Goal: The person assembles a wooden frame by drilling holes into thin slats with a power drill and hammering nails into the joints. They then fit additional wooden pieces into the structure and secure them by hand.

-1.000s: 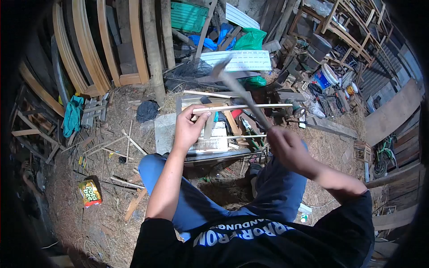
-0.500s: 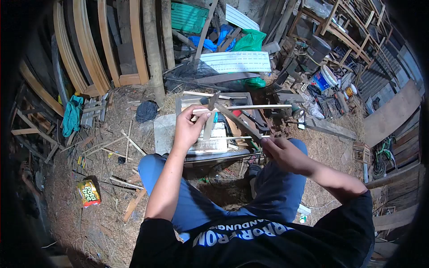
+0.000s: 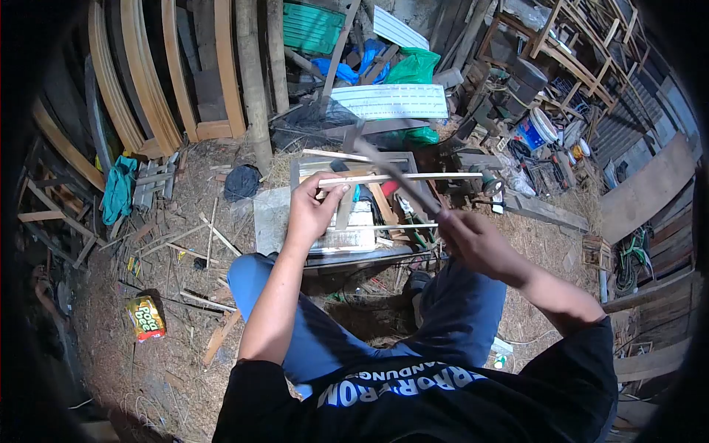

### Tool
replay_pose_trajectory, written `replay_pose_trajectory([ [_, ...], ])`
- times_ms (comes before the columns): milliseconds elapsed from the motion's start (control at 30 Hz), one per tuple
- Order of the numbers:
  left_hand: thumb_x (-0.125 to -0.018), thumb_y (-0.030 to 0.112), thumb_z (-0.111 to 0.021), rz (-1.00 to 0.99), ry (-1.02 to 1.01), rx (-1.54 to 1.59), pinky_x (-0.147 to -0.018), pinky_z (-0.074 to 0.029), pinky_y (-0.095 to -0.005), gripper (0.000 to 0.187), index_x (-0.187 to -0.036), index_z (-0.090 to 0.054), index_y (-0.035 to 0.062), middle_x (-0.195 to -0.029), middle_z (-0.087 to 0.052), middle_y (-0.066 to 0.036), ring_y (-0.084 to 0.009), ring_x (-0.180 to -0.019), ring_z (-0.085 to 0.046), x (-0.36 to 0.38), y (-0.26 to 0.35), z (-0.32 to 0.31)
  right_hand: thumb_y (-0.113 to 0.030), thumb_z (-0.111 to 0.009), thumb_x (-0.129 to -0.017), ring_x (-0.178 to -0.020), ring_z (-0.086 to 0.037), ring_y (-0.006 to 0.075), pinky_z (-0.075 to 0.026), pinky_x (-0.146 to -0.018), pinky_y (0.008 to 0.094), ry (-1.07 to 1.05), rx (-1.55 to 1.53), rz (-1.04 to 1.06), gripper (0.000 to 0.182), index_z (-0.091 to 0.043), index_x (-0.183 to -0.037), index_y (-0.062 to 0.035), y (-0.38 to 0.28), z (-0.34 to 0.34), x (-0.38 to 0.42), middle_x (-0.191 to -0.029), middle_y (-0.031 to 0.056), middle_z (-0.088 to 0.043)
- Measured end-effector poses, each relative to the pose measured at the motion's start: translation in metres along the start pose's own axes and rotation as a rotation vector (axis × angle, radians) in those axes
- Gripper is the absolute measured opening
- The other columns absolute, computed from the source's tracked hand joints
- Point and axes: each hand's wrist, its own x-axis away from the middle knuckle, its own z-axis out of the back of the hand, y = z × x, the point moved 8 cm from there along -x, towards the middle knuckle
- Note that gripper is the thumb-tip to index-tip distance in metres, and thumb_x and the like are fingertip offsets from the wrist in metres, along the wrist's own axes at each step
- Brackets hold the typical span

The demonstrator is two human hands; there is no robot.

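My left hand [image 3: 314, 210] pinches the left end of a thin wooden strip [image 3: 436, 176]. A short wooden crosspiece [image 3: 344, 211] runs from that strip down to a second, parallel strip [image 3: 406, 227], so the pieces look like part of a frame. My right hand [image 3: 473, 240] is wrapped around the handle of a hammer [image 3: 402, 179], which is blurred by motion. Its head is raised above the left end of the upper strip, near my left fingers and apart from the wood.
Beneath the strips is a low work table [image 3: 275, 221] with tools and wood pieces on it. Curved wooden pieces [image 3: 144, 81] lean at the back left. A snack bag [image 3: 146, 319] lies on the littered ground, and a paint bucket [image 3: 537, 129] stands to the right.
The hammer has lifted from the strip's left end, its head moving up and away. My right hand has shifted slightly right. My left hand and the strips have stayed in place.
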Motion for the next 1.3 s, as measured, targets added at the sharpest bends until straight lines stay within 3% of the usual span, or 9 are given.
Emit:
replay_pose_trajectory([
  [100, -0.094, 0.008, -0.076, 0.0, 0.002, 0.042, -0.078, -0.054, -0.0256, 0.017, -0.107, -0.07, -0.0001, -0.094, -0.074, -0.003, -0.0078, -0.086, -0.066, 0.001, 0.003, 0.0, -0.045, -0.043, -0.112, -0.06, -0.04, 0.0069, -0.036, -0.055, 0.0279, 0.067, -0.048, 0.171, 0.048, -0.054, -0.082, -0.009, -0.013, 0.006, 0.002, -0.064, -0.0056, -0.042],
  [333, -0.094, 0.007, -0.075, -0.006, 0.02, -0.016, -0.078, -0.053, -0.026, 0.016, -0.107, -0.07, 0.0004, -0.095, -0.073, -0.002, -0.0079, -0.087, -0.065, 0.001, 0.006, 0.001, -0.044, -0.043, -0.112, -0.06, -0.044, 0.0064, -0.037, -0.055, 0.0272, -0.037, 0.104, -0.061, 0.048, -0.056, -0.082, -0.0083, 0.002, 0.001, 0.003, -0.067, -0.0055, -0.046],
  [433, -0.094, 0.006, -0.076, -0.004, 0.008, 0.032, -0.078, -0.053, -0.0258, 0.016, -0.107, -0.07, 0.0001, -0.096, -0.074, -0.003, -0.0082, -0.087, -0.066, 0.002, 0.008, -0.001, -0.039, -0.046, -0.112, -0.066, -0.044, 0.0106, -0.039, -0.06, 0.0321, 0.066, -0.102, 0.15, 0.048, -0.057, -0.085, -0.0013, -0.016, 0.006, 0.006, -0.072, -0.0028, -0.049],
  [533, -0.094, 0.006, -0.076, 0.033, 0.018, 0.017, -0.076, -0.053, -0.0255, 0.016, -0.107, -0.07, -0.0001, -0.094, -0.074, -0.002, -0.0081, -0.085, -0.066, 0.001, 0.007, 0.0, -0.039, -0.045, -0.112, -0.065, -0.044, 0.0087, -0.038, -0.059, 0.0303, 0.007, 0.021, 0.111, 0.046, -0.057, -0.086, -0.0029, 0.012, -0.008, -0.005, -0.071, -0.0036, -0.047],
  [567, -0.094, 0.006, -0.076, 0.038, 0.021, -0.007, -0.076, -0.053, -0.0253, 0.016, -0.107, -0.07, -0.0001, -0.093, -0.073, -0.002, -0.008, -0.084, -0.066, 0.001, 0.004, 0.0, -0.039, -0.045, -0.112, -0.065, -0.044, 0.0074, -0.037, -0.058, 0.0298, -0.093, 0.271, -0.121, 0.045, -0.056, -0.086, -0.0041, 0.017, -0.009, 0.0, -0.071, -0.0046, -0.046],
  [833, -0.094, 0.006, -0.075, -0.026, 0.007, 0.022, -0.076, -0.053, -0.0245, 0.014, -0.106, -0.07, 0.001, -0.091, -0.071, -0.001, -0.0068, -0.083, -0.064, 0.001, 0.006, -0.001, -0.038, -0.044, -0.113, -0.064, -0.041, 0.0072, -0.034, -0.056, 0.0277, 0.082, -0.064, 0.181, 0.046, -0.057, -0.086, -0.0031, -0.015, 0.004, 0.005, -0.07, -0.0046, -0.045],
  [967, -0.094, 0.006, -0.075, 0.076, 0.042, 0.012, -0.077, -0.053, -0.0244, 0.013, -0.106, -0.07, 0.001, -0.092, -0.071, 0.0, -0.0066, -0.083, -0.063, 0.001, 0.0, 0.001, -0.04, -0.043, -0.113, -0.066, -0.045, 0.0067, -0.037, -0.058, 0.0265, -0.103, 0.2, -0.149, 0.047, -0.063, -0.094, -0.0017, 0.019, -0.007, 0.002, -0.071, -0.0038, -0.049],
  [1200, -0.094, 0.008, -0.076, 0.041, 0.02, -0.002, -0.079, -0.053, -0.0252, 0.015, -0.107, -0.071, 0.0012, -0.094, -0.073, -0.002, -0.0074, -0.085, -0.065, 0.001, 0.0, 0.001, -0.041, -0.042, -0.113, -0.062, -0.045, 0.0079, -0.037, -0.056, 0.0269, 0.09, -0.066, 0.196, 0.048, -0.053, -0.079, -0.0087, -0.012, 0.005, 0.005, -0.069, -0.0041, -0.049],
  [1300, -0.094, 0.007, -0.076, 0.032, 0.019, -0.028, -0.079, -0.053, -0.0251, 0.016, -0.107, -0.071, 0.0009, -0.095, -0.073, -0.002, -0.0074, -0.085, -0.065, 0.0, 0.0, 0.001, -0.041, -0.042, -0.113, -0.061, -0.044, 0.0074, -0.036, -0.054, 0.0269, -0.012, 0.141, 0.005, 0.049, -0.053, -0.078, -0.0084, 0.014, -0.003, -0.001, -0.066, -0.0046, -0.046],
])
